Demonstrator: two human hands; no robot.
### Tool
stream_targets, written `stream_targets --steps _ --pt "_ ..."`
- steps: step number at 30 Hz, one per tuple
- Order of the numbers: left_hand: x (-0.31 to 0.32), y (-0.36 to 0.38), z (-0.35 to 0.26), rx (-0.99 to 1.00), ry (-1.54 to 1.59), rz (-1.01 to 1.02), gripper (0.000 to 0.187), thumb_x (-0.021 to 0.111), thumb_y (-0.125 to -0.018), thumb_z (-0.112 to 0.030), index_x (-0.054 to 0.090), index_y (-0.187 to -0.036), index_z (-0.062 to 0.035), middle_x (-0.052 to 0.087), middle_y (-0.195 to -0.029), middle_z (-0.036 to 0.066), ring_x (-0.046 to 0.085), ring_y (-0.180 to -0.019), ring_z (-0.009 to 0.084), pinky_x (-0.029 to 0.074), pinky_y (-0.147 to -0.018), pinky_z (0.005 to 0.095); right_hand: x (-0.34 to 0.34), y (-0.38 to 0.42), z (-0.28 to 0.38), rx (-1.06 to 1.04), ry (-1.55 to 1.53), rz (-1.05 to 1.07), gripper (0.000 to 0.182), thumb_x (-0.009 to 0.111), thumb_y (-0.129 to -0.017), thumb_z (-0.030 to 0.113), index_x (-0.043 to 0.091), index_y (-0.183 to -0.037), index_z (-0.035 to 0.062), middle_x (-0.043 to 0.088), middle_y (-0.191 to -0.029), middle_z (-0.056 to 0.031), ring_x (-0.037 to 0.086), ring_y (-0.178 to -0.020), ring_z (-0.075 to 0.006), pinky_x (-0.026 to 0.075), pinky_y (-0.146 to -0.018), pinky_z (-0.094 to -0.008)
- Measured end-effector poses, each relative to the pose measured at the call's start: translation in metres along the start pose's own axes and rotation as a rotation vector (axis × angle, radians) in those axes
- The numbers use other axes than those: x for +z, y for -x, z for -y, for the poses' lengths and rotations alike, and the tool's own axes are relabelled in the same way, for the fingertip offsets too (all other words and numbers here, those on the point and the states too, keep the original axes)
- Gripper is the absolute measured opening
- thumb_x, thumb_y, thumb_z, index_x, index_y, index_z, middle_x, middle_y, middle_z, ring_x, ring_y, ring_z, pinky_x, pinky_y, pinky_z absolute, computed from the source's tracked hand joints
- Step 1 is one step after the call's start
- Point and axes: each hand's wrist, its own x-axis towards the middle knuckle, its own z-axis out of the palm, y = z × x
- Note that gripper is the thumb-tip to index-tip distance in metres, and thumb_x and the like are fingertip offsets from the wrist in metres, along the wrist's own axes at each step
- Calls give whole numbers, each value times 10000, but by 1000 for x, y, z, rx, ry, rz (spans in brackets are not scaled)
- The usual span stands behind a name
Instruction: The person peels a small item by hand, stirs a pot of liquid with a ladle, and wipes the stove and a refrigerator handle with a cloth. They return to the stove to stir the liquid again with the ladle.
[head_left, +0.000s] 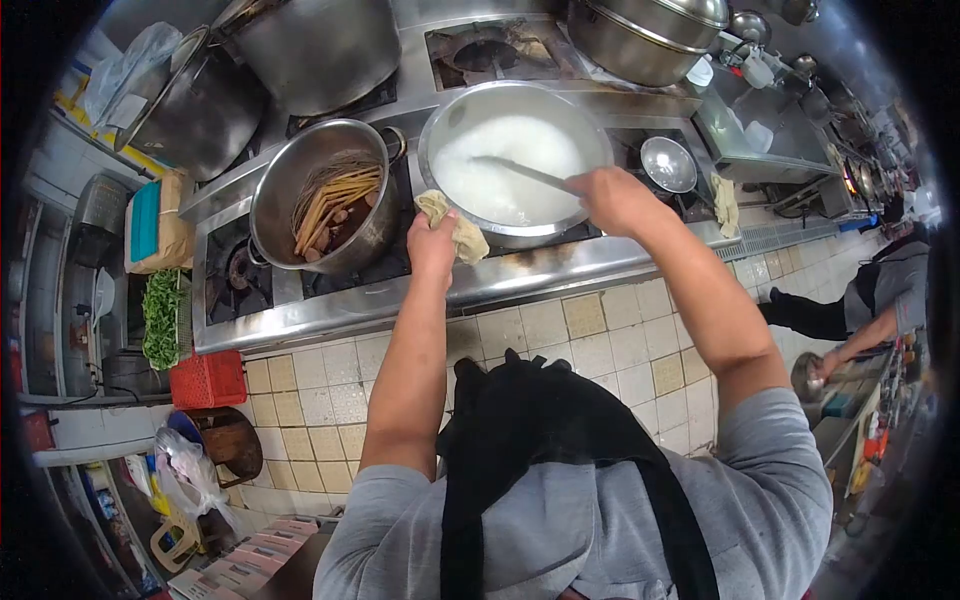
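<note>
A wide steel pot (597,125) stands on the stove, with cloudy white liquid (540,140) in it. My right hand (622,203) is closed around the handle of a long metal utensil (532,174), which slants down into the liquid; its far end is hidden under the surface. At the pot's near left edge, my left hand (432,245) grips a folded beige cloth (467,240), right by the rim. To the left of that hand, a deep steel stockpot (350,255) holds long brown sticks (335,205) and dark chunks.
Large pots (310,60) crowd the back left, and a lidded steel pot (640,45) the back right. A shallow metal bowl (668,165) sits on the right burner. A red basket (207,380) is low at left. Another person (890,285) works at far right.
</note>
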Motion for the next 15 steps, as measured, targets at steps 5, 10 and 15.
stream_targets --steps 5,10,15 --pt "-2 1 -2 -9 -10 34 311 636 -855 -129 568 -1105 42 639 -998 115 614 -871 178 476 -769 299 -37 59 10 20 171 126 355 495 -766 40 632 -1089 99 637 -968 -204 631 -887 -358 512 -781 -435" --pt "-5 0 6 8 84 76 276 635 -858 -134 584 -1069 37 645 -964 98 612 -839 170 479 -744 303 -4 70 -9 72 271 -57 361 506 -774 44 632 -1103 122 613 -933 -200 643 -821 -338 529 -720 -416" --pt "-8 8 16 5 50 71 286 652 -849 -158 587 -1039 46 643 -942 96 607 -822 160 478 -727 302 27 34 -20 65 225 -219 328 505 -785 63 625 -1086 111 608 -939 -202 648 -792 -328 543 -665 -411"
